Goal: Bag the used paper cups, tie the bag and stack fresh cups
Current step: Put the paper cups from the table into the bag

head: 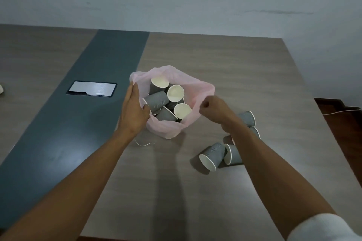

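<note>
left hand point(135, 109): pinches bag point(166, 129) at left rim
right hand point(213, 107): fingers curled on right rim
loose cups point(213, 154): lying on desk point(235, 64) beside right forearm, nearer right hand

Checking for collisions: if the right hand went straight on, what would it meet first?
The right hand pinches the bag at its rim; going on, it would likely push that wall into the cups inside, though depth is unclear.

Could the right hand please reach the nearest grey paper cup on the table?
Probably yes: the grey paper cup lies uncovered beside its forearm, once the right hand releases the pink plastic bag.
</note>
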